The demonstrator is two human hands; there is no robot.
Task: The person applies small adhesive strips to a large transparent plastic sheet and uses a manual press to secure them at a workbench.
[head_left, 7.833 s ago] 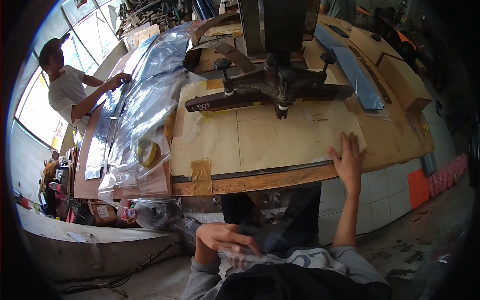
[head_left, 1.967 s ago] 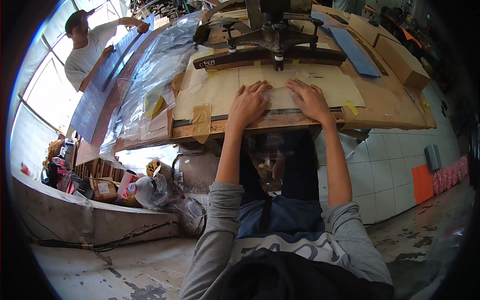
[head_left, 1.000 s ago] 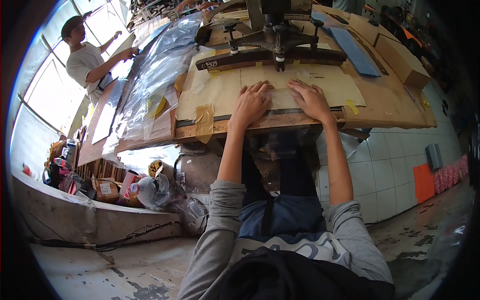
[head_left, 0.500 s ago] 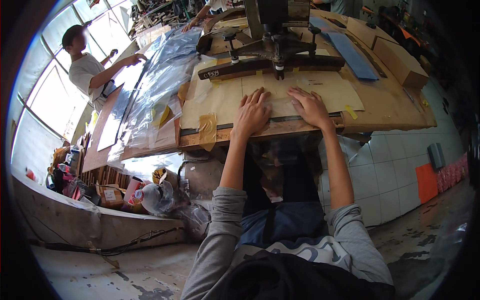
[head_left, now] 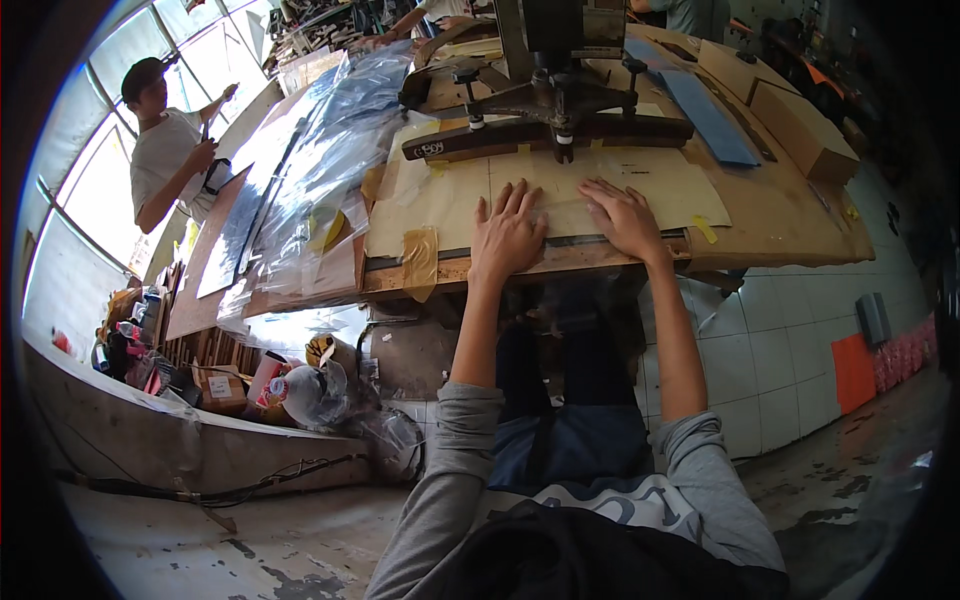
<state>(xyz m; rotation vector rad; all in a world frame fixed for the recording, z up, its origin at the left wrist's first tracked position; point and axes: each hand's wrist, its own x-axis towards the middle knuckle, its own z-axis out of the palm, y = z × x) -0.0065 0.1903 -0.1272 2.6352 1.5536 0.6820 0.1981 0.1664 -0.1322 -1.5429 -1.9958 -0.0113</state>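
A pale cream sheet (head_left: 450,205) lies on the wooden worktable, fastened with pieces of yellow tape (head_left: 420,262). My left hand (head_left: 508,232) presses flat on the sheet near the table's front edge, fingers spread. To its right, my right hand (head_left: 622,220) also lies flat on it, fingers stretched forward. Neither hand grips anything. Just beyond my fingertips, a dark bar (head_left: 550,138) runs across the sheet, carried by a black metal machine head (head_left: 545,95). Whether the bar touches the sheet I cannot tell.
Crumpled clear plastic film (head_left: 325,165) covers the table's left side. Blue strips (head_left: 705,115) and a brown cardboard box (head_left: 800,130) lie at the right. A co-worker (head_left: 165,150) stands at the far left. Bagged clutter (head_left: 315,395) sits on the floor below.
The co-worker at the left has drawn back from the table and raised both hands. My left hand's fingers have spread a little; my right hand stays flat in place.
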